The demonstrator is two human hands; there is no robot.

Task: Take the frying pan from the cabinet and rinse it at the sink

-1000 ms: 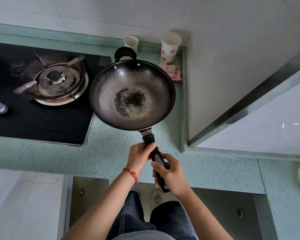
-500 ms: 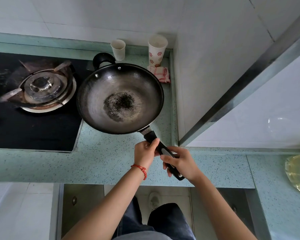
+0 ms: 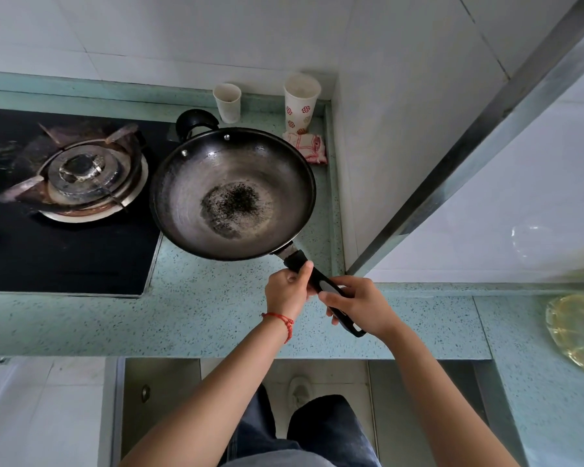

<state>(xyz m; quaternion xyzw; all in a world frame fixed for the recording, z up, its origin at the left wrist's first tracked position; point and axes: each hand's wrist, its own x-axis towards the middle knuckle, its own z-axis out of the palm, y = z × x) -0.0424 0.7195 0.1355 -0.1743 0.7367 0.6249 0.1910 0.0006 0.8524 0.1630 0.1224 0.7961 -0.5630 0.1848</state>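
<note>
Two hands carry the frying pan (image 3: 232,193) level.
Left hand (image 3: 285,291) and right hand (image 3: 358,306), each grip wrapped tight around its handle (image 3: 321,284), likely share the weight above the surface (image 3: 196,311).

Dark grey frying pan (image 3: 232,193), speckled pale-green counter (image 3: 199,308), red-flowered white cup (image 3: 300,102).

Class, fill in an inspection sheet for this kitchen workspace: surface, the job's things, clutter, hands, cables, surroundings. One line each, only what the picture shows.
Surface: speckled green countertop, dry as far as seen.
Job's things: frying pan held over the counter, dark residue at its centre; no sink in view.
Clutter: two paper cups and a folded cloth in the back corner; a yellowish bottle, blurred, at the right edge.
Hands: left hand and right hand both grip the pan's black handle.
Cables: nothing seen.
Surroundings: gas burner to the pan's left; white tiled wall behind.
</note>
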